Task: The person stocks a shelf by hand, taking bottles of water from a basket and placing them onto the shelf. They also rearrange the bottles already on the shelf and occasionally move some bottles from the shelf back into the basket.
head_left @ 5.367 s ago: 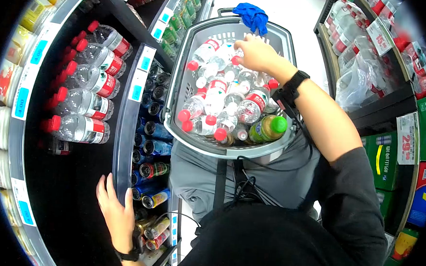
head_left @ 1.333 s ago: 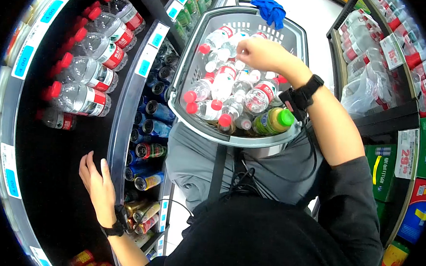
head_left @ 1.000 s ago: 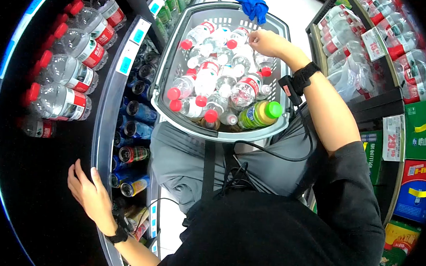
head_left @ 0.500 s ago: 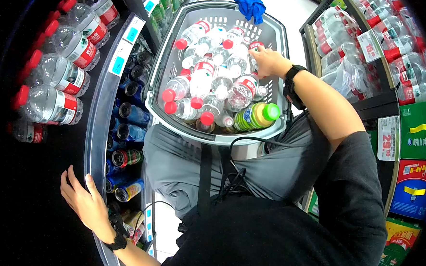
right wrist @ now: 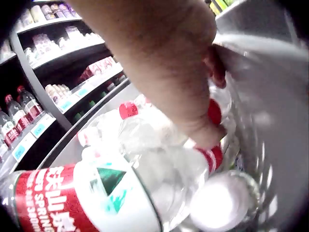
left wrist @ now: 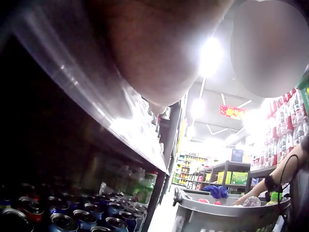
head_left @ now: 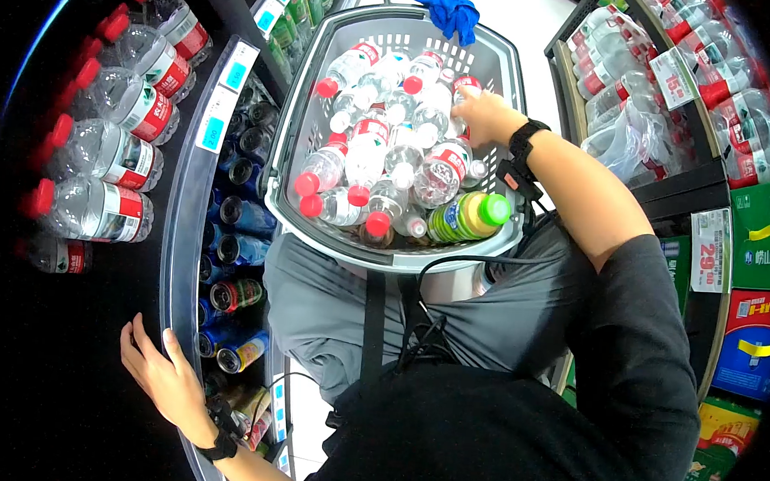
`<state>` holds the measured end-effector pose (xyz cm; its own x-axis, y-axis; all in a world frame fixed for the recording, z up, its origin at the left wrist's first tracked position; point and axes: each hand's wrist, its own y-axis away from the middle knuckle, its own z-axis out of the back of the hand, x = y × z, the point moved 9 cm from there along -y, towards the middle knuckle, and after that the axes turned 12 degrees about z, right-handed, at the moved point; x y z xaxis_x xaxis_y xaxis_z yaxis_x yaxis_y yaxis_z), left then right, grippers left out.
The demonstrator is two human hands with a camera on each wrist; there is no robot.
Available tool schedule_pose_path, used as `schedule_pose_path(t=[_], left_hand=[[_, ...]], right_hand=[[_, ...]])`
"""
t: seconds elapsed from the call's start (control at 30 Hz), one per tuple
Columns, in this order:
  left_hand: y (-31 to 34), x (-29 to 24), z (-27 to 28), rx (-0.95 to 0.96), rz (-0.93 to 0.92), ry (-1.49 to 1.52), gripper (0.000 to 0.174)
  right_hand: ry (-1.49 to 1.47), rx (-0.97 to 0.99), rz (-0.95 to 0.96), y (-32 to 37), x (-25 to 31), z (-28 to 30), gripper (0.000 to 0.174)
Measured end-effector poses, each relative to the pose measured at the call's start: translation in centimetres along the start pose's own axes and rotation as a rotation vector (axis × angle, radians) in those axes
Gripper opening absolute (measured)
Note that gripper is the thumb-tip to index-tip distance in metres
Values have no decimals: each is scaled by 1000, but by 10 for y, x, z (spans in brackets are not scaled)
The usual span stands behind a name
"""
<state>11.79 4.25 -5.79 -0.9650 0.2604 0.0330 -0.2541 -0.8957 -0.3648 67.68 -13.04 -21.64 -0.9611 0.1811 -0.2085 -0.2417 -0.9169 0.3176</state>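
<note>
My right hand (head_left: 489,117) reaches into the right side of a grey basket (head_left: 288,122), its fingers round the upper part of a clear bottle with a red label (head_left: 467,85). In the right wrist view the thumb side of that hand (right wrist: 164,63) meets a red cap (right wrist: 212,157), and the other fingertips are partly hidden. Clear bottles with red or white caps and a green-capped bottle (head_left: 469,217) fill the basket. My left hand (head_left: 164,377) lies with loosely spread fingers at the front edge of the dark shelf, holding nothing.
Left, a shelf holds a row of red-capped bottles (head_left: 120,153), with cans (head_left: 243,250) below its clear edge strip (head_left: 180,273). A blue cloth (head_left: 447,14) hangs on the basket's far rim. Bottle packs (head_left: 748,129) and boxes (head_left: 755,234) line the right side.
My right hand has shifted right and toward me inside the basket, from the far bottles to the red-labelled one at the right. The left hand has stayed by the shelf edge.
</note>
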Motion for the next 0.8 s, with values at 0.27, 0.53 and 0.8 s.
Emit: schedule_pose_path(t=[0.27,0.53,0.8], left_hand=[[1,-2,2,-14,26,14,48],[1,-5,11,-55,16,85,44],[27,-71,57,-40,-163,497,40]], right_hand=[[-316,-536,62,7,-30,58,31],[-452,-880,0,41,-40,132,24],[-655,-1130,395,125,94,284,23]])
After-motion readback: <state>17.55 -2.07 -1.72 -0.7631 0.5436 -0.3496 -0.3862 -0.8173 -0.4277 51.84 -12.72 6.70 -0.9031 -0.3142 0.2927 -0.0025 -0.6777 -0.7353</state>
